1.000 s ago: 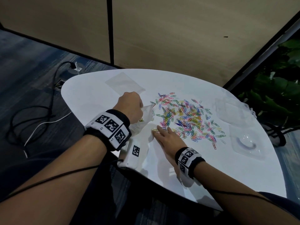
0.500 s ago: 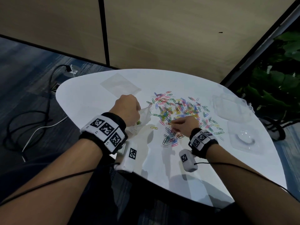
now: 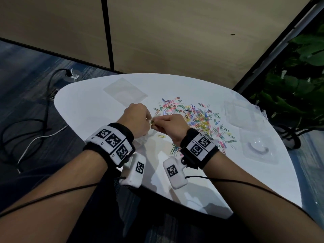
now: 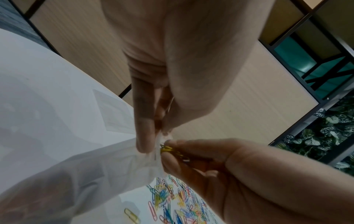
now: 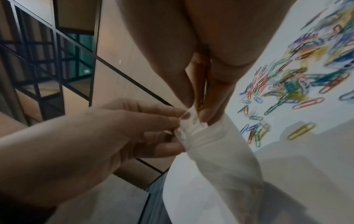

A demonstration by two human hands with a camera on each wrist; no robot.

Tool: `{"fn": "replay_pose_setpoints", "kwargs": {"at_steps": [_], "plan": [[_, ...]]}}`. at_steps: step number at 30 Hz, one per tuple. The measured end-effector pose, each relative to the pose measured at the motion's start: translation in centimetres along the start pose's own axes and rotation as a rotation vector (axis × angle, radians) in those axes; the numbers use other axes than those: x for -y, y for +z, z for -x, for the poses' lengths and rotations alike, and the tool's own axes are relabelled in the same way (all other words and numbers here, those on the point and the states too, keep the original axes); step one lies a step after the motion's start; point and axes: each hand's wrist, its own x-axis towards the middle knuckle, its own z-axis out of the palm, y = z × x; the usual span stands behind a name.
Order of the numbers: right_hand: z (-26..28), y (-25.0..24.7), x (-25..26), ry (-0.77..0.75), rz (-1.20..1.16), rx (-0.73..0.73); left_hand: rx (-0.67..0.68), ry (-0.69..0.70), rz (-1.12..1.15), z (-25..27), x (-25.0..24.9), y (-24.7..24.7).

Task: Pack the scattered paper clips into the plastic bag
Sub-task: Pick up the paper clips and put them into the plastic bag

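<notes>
- The right hand (image 3: pixel 172 128), which half a second ago was down among the scattered clips, has come up and across to meet the left hand (image 3: pixel 135 120) above the near side of the bench (image 3: pixel 91 109); a fresh pinch of clips has arrived at the bag.
- Right grip: fingertips (image 4: pixel 170 157) pressed together on a small bunch of paper clips (image 4: pixel 168 149), yellow ones showing, held right at the bag's opening.
- Left grip: thumb and fingers clamped on the rim of the plastic bag (image 5: pixel 216 151), holding the mouth up while the rest hangs down towards the bench.
- My reading: this is the drop-in step, and the clips look to be at the lip, not yet let go.
- The bag is thin, milky and crumpled, its mouth bunched narrow between the fingers, so a clip could easily catch on the edge or slip outside.
- Most of the work is left: the loose pile of paper clips (image 3: pixel 198 120) lies spread on the bench just right of the hands, in many colours, with a single yellow clip (image 3: pixel 161 136) lying apart below them.
- Further off sit a flat clear sleeve (image 3: pixel 125 92) and clear plastic trays (image 3: pixel 256 148).
</notes>
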Motion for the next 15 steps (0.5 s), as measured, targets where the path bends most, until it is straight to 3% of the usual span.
{"fn": "replay_pose_setpoints", "kwargs": {"at_steps": [3, 7, 9, 12, 13, 15], "plan": [[-0.2, 0.7, -0.1, -0.031, 0.176, 0.030, -0.034, 0.000, 0.004, -0.2, 0.4, -0.1], [-0.1, 0.4, 0.2, -0.274, 0.619, 0.039, -0.051, -0.012, 0.027, -0.2, 0.8, -0.5], [0.2, 0.1, 0.8, -0.376, 0.673, 0.042, -0.055, -0.023, 0.030, -0.2, 0.9, -0.7], [-0.4, -1.0, 1.2, -0.367, 0.434, -0.004, -0.061, -0.033, 0.010, -0.2, 1.0, -1.2], [-0.8, -1.5, 0.9, -0.359, 0.456, -0.032, -0.063, -0.031, 0.001, -0.1, 1.1, -1.4], [-1.4, -2.3, -0.5, -0.327, 0.771, -0.046, -0.065, -0.028, -0.010, 0.0, 1.0, -1.6]]}}
